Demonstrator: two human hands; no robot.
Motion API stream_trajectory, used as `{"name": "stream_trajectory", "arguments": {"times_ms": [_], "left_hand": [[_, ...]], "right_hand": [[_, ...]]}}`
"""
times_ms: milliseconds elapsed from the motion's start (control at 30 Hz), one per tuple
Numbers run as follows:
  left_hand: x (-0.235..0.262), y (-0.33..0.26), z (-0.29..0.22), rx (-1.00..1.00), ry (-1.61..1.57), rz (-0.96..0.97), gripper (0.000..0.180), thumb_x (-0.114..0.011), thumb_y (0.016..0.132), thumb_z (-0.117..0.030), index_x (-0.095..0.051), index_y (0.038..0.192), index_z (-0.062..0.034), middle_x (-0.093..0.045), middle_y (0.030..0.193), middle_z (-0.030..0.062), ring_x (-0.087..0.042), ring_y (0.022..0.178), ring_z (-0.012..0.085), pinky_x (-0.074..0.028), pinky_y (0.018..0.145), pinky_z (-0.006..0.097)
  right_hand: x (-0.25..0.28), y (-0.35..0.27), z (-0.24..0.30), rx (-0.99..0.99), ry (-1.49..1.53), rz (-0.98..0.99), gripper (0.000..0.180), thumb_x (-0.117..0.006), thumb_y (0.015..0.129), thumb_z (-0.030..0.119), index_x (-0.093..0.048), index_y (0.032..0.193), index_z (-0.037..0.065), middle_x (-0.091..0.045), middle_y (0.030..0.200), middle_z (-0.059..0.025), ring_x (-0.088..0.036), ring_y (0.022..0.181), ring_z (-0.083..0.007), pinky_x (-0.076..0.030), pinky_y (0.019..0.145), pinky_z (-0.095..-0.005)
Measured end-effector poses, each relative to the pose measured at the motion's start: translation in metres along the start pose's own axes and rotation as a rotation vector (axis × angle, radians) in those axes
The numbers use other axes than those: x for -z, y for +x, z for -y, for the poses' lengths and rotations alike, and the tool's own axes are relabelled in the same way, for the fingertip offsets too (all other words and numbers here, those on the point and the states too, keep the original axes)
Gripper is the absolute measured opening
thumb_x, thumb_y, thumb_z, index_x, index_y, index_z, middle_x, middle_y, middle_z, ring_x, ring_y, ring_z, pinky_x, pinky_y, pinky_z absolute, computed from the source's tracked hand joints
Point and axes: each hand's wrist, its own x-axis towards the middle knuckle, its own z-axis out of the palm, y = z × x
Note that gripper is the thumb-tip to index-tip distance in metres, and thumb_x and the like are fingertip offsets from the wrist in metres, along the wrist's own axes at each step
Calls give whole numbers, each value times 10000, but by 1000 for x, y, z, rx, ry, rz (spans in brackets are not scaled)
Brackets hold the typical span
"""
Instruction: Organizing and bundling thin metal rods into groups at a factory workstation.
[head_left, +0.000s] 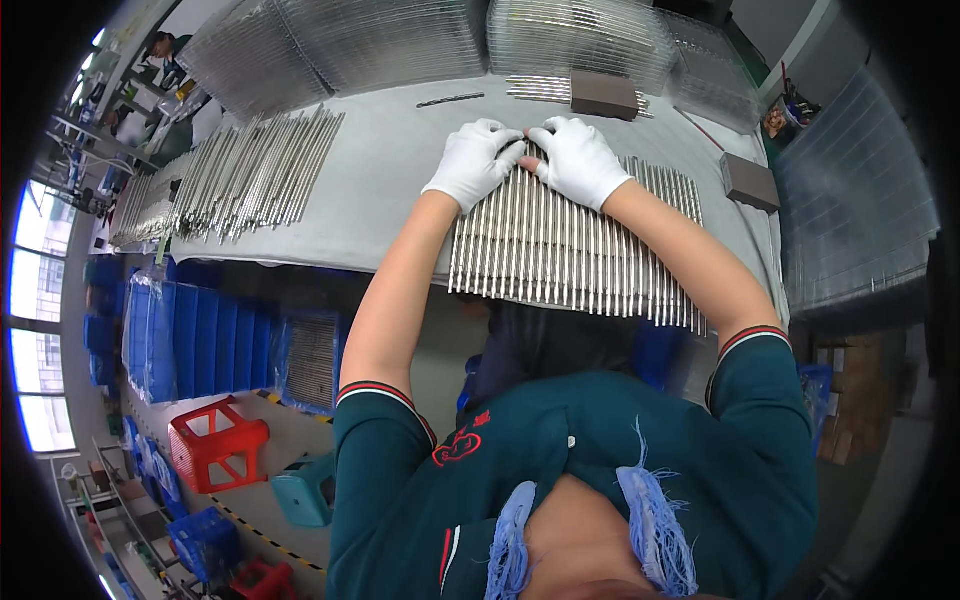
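Note:
A row of shiny metal rods lies side by side on the cloth-covered table in front of me, near ends reaching its front edge. My left hand, in a white glove, is closed at the far ends of the rods, left of the row's middle. Against it, my right hand, also gloved in white with bare fingertips showing, pinches at the same spot. The fingertips of both hands meet around a rod's far end; the exact grip is partly hidden by the fingers.
More metal rods lie in a loose spread at the left. A drill bit rests behind my hands. One brown block sits on rods at the back, another brown block at the right. Clear plastic trays stand stacked along the far edge.

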Motion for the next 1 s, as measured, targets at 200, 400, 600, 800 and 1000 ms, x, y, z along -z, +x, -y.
{"name": "stream_trajectory", "arguments": {"times_ms": [200, 400, 600, 800, 1000], "left_hand": [[-5, 0, 1, 11, 56, -35, 263, -530, 845, -326, -662, 947, -123, -619, 919, 119, -588, 844, 294, -474, 754, 386], [-8, -16, -13, -12, 50, -73, 268, -517, 840, -349, -665, 916, -139, -615, 904, 97, -580, 839, 285, -471, 746, 384], [0, -42, -31, -4, 46, -96, 231, -502, 842, -301, -658, 903, -142, -630, 876, 76, -576, 821, 260, -456, 739, 367], [54, -90, -41, -117, -81, 9, 259, -498, 857, -138, -581, 1090, -57, -585, 1095, 134, -522, 1072, 280, -389, 944, 356], [100, -144, -40, -35, -45, 458, 607, -539, 770, -185, -359, 1345, -114, -367, 1358, 195, -327, 1264, 375, -262, 1060, 420]], "right_hand": [[-14, -5, -2, -19, -120, -127, 471, -424, 854, 518, -612, 1042, 131, -582, 1065, -107, -576, 962, -268, -472, 802, -411], [-4, -26, 6, -88, -65, -39, 449, -440, 845, 511, -609, 1045, 146, -581, 1039, -118, -574, 961, -280, -469, 801, -411], [5, -52, 27, -26, -30, -54, 444, -464, 839, 492, -596, 1070, 135, -576, 1047, -131, -559, 977, -299, -450, 827, -406], [76, -103, 2, 188, 5, 22, 680, -589, 758, 481, -423, 1303, 109, -385, 1336, -185, -324, 1259, -347, -260, 1037, -422], [88, -179, 39, 158, -35, 302, 809, -723, 630, 397, -408, 1307, 86, -354, 1361, -173, -279, 1291, -344, -174, 1076, -456]]}}
